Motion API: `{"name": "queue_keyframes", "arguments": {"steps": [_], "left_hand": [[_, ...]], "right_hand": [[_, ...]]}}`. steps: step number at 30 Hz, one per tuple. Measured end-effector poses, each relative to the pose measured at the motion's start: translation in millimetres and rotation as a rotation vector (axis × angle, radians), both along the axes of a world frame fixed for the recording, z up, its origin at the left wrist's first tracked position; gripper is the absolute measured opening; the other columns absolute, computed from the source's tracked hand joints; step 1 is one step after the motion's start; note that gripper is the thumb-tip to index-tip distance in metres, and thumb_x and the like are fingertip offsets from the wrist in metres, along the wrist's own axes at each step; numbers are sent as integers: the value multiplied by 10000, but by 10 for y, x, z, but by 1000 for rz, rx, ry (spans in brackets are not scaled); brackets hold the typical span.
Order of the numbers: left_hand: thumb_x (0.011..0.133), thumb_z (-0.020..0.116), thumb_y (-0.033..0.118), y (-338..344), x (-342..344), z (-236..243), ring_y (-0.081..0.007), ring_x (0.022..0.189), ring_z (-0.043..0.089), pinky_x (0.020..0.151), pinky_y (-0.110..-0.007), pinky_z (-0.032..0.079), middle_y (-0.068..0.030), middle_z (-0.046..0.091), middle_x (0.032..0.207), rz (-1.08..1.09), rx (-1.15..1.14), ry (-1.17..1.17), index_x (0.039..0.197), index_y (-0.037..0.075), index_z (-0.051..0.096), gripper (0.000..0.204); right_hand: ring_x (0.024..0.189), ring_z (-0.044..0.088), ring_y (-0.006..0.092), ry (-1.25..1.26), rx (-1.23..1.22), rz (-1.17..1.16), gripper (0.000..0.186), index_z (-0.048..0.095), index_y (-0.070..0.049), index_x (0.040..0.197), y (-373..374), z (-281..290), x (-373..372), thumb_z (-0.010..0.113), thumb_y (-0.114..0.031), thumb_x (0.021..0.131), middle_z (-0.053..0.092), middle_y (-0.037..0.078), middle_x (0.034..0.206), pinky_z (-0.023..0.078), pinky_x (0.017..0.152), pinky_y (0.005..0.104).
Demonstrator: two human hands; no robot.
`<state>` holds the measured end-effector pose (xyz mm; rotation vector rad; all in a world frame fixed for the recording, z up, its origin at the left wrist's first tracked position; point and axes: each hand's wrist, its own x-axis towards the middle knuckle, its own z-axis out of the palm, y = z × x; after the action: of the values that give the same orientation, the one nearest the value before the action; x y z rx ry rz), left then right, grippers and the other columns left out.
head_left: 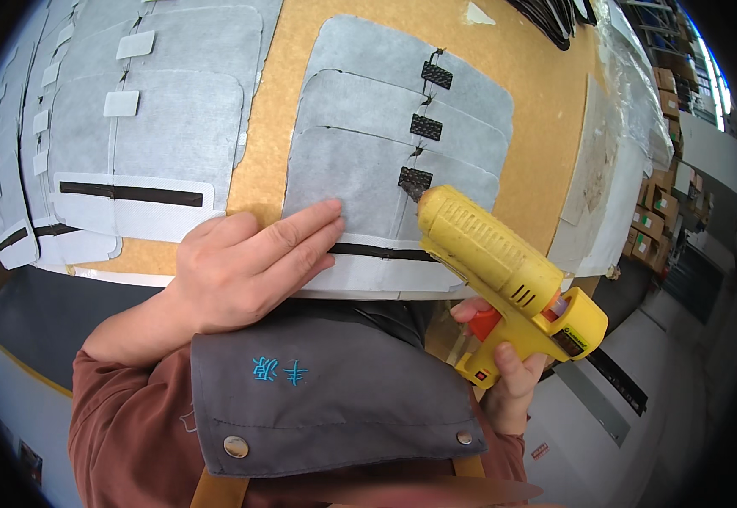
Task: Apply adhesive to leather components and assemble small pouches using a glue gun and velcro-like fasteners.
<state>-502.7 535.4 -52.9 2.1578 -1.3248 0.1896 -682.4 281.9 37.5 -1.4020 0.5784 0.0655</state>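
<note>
My right hand [512, 372] grips the handle of a yellow hot glue gun [491, 241], its fingers around the red trigger. The gun's dark nozzle points at the nearest black textured tab [417, 177]; whether it touches cannot be made out. That tab sits on the front one of three overlapping pale grey fabric panels [347, 178]. Two more black tabs [426, 127] line up on the panels behind it. My left hand [237, 262] rests on the front panel's lower left, fingers stretched out, holding nothing. Near its fingertips runs a black strip [385, 252] along the panel's edge.
More grey panels [178, 110] with white tabs [121, 103] overlap on the left side of the brown board [546, 110]. Black strips [546, 17] lie bundled at the far right. Crumpled clear plastic [635, 93] covers the right edge. Cardboard boxes [652, 224] stand beyond.
</note>
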Motion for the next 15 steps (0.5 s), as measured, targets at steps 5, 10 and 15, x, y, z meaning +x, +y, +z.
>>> {"name": "queue_keyframes", "arguments": {"steps": [5,10,15], "left_hand": [[744,823,199,9,-6,-14,-98,544,436,492,-218,384,-25,735,1178,4,4,-16,1089,104,757,364],[738,831,282,16,13,33,-87,529,399,471,-217,358,-1,743,1160,-76,-8,9,1046,121,773,352],[730,831,312,25,-8,-19,-82,522,382,465,-216,348,13,744,1155,-71,-23,-4,1023,129,778,349]], "right_hand": [[1116,631,327,40,-28,44,622,399,68,1418,-79,5,-46,649,-172,901,650,242,1167,483,991,437],[1108,633,320,5,-12,28,629,395,68,1420,-25,-11,0,648,-179,901,652,237,1160,486,975,426],[1107,631,316,44,-40,25,638,391,69,1422,-39,4,-9,650,-183,897,648,239,1159,484,970,427]]}}
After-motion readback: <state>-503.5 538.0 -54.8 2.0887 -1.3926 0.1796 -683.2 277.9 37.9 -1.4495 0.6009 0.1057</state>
